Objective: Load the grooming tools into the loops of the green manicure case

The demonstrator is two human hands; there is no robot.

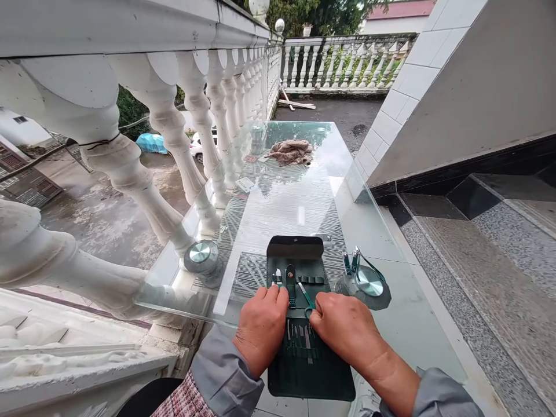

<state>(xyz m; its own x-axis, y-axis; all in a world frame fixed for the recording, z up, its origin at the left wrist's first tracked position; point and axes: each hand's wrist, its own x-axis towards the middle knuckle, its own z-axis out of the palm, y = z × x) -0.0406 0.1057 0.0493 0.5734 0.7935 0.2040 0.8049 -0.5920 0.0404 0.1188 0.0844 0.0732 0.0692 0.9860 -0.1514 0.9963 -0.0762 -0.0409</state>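
Note:
A dark green manicure case (310,379) lies unfolded on the glass table, with several slim metal tools (299,336) tucked in its lower loops. My left hand (263,324) is closed at the case's left edge; its fingertips are hidden. Beside those fingers, a small metal tool (278,273) sits in the upper part. A dark strap with a snap (291,284) lies down the middle. Pinched in my right hand (347,324) is a pair of small green-handled scissors (307,297), blades pointing up-left over the case. Two nail clippers (350,263) lie on the glass to the right.
The glass table (369,231) rests on round metal-capped supports (200,252). A crumpled brown cloth (290,152) lies at its far end. White balusters (174,124) line the left side. Stone steps (478,249) and a tiled slanting wall (403,95) border the right.

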